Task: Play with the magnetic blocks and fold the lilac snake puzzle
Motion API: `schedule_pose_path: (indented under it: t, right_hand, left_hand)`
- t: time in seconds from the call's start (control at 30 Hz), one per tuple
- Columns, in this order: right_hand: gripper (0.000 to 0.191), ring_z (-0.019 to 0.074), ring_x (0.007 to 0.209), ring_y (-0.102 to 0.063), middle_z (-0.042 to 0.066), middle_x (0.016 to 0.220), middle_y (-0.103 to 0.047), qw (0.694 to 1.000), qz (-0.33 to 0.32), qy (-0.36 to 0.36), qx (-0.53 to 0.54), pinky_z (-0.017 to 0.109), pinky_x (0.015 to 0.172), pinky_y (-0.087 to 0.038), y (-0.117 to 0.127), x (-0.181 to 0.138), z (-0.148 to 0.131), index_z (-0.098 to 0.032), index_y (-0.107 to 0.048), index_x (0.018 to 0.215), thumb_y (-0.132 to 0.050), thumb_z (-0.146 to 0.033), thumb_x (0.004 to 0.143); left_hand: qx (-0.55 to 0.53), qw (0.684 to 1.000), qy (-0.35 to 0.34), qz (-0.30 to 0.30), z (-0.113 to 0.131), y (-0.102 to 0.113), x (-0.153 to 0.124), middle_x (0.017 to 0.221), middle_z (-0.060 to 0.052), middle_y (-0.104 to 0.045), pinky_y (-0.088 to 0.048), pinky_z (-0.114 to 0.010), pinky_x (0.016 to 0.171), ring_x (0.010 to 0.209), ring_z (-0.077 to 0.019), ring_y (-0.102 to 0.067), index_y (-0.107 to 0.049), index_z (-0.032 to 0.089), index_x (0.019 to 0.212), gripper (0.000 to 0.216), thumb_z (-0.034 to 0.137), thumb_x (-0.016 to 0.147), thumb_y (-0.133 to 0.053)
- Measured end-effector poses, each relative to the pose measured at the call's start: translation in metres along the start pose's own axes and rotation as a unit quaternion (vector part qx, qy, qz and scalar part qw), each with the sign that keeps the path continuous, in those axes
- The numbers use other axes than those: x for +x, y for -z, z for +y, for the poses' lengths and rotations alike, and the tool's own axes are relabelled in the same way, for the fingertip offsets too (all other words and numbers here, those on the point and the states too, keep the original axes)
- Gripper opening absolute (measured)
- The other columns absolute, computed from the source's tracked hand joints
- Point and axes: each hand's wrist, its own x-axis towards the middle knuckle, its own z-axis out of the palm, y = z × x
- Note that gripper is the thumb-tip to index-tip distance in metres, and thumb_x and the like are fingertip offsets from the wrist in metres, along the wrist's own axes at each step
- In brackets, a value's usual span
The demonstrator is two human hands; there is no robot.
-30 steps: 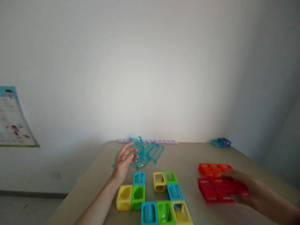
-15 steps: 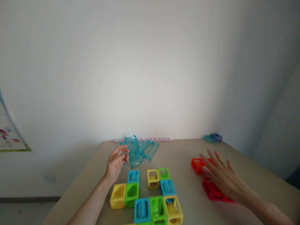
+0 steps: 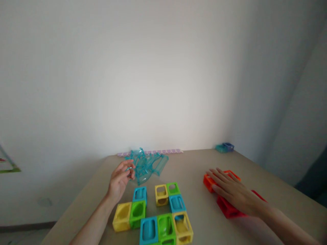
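My left hand (image 3: 120, 178) is raised near a pile of clear teal plastic track pieces (image 3: 145, 168), fingers loosely curled and apart, with nothing visible in it. My right hand (image 3: 230, 189) lies flat, fingers stretched, over an orange hollow block (image 3: 208, 183) and a red hollow block (image 3: 227, 208), covering parts of both. In front of me stands an arrangement of joined yellow, green and blue cube blocks (image 3: 149, 230). A short row with a yellow cube (image 3: 161, 195) and a green cube (image 3: 173, 188) reaches away from me.
Along the wall lies a long strip with a purple pattern (image 3: 163, 151). At the far right corner of the table (image 3: 189, 170) sit a teal piece (image 3: 220, 148) and a dark blue block (image 3: 228, 147). A dark object (image 3: 313, 180) shows at the right edge.
My right hand has lowered onto the orange and red blocks. My left hand stays by the teal pieces. The view has turned slightly right.
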Motion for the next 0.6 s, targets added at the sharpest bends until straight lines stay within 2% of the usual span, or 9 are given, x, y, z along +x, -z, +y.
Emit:
schedule_pose_path:
  t: [0.2, 0.3, 0.37, 0.47, 0.53, 0.6]
  right_hand:
    - [0.056, 0.0323, 0.139, -0.022, 0.008, 0.150, -0.030, 1.000, 0.009, -0.010, 0.018, 0.057, 0.110, -0.025, 0.000, 0.001, 0.000, -0.022, -0.035, 0.144, -0.029, -0.049, 0.095]
    - [0.057, 0.0321, 0.140, -0.020, 0.009, 0.150, -0.031, 1.000, 0.001, -0.021, 0.020, 0.057, 0.110, -0.023, -0.002, 0.001, 0.003, -0.021, -0.035, 0.144, -0.028, -0.050, 0.095]
    - [0.058, 0.0352, 0.140, -0.018, 0.011, 0.149, -0.034, 0.999, 0.016, -0.030, 0.008, 0.063, 0.109, -0.019, 0.000, 0.001, 0.000, -0.022, -0.040, 0.142, -0.031, -0.052, 0.093]
    - [0.053, 0.0391, 0.138, -0.025, 0.014, 0.145, -0.042, 0.994, 0.106, -0.010, 0.004, 0.067, 0.105, -0.021, 0.010, 0.005, -0.026, -0.022, -0.053, 0.133, -0.039, -0.052, 0.091]
    - [0.043, 0.0330, 0.129, -0.043, 0.016, 0.131, -0.055, 0.988, 0.143, 0.034, 0.055, 0.053, 0.104, -0.036, 0.019, 0.013, -0.057, -0.020, -0.060, 0.121, -0.039, -0.043, 0.093]
    - [0.034, 0.0249, 0.108, -0.059, 0.012, 0.115, -0.064, 0.983, 0.115, 0.078, 0.120, 0.040, 0.094, -0.046, 0.026, 0.028, -0.092, -0.020, -0.063, 0.113, -0.039, -0.036, 0.094]
  left_hand:
    - [0.020, 0.999, 0.012, -0.034, -0.006, 0.003, 0.000, 0.084, -0.005, -0.060, -0.039, -0.025, 0.055, 0.060, -0.0117, -0.054, -0.065, 0.014, 0.097, 0.025, 0.023, 0.074, -0.062]
    - [0.032, 0.994, 0.043, -0.099, -0.009, 0.002, -0.001, 0.079, -0.006, -0.061, -0.037, -0.025, 0.053, 0.056, -0.0121, -0.053, -0.067, 0.011, 0.090, 0.023, 0.024, 0.072, -0.062]
    - [0.045, 0.987, 0.046, -0.144, -0.012, 0.002, -0.001, 0.076, -0.007, -0.062, -0.036, -0.025, 0.054, 0.057, -0.0128, -0.053, -0.069, 0.010, 0.083, 0.021, 0.024, 0.068, -0.062]
    - [0.059, 0.982, 0.030, -0.176, -0.017, 0.001, 0.000, 0.073, -0.006, -0.061, -0.037, -0.025, 0.055, 0.059, -0.0138, -0.053, -0.069, 0.010, 0.074, 0.018, 0.022, 0.065, -0.060]
    - [0.068, 0.980, 0.035, -0.182, -0.018, 0.001, 0.001, 0.074, -0.006, -0.061, -0.040, -0.026, 0.058, 0.063, -0.0155, -0.055, -0.069, 0.011, 0.073, 0.016, 0.021, 0.065, -0.060]
    - [0.119, 0.974, 0.052, -0.185, -0.015, 0.001, 0.001, 0.076, -0.005, -0.062, -0.042, -0.028, 0.062, 0.068, -0.0174, -0.058, -0.070, 0.013, 0.077, 0.016, 0.022, 0.068, -0.059]
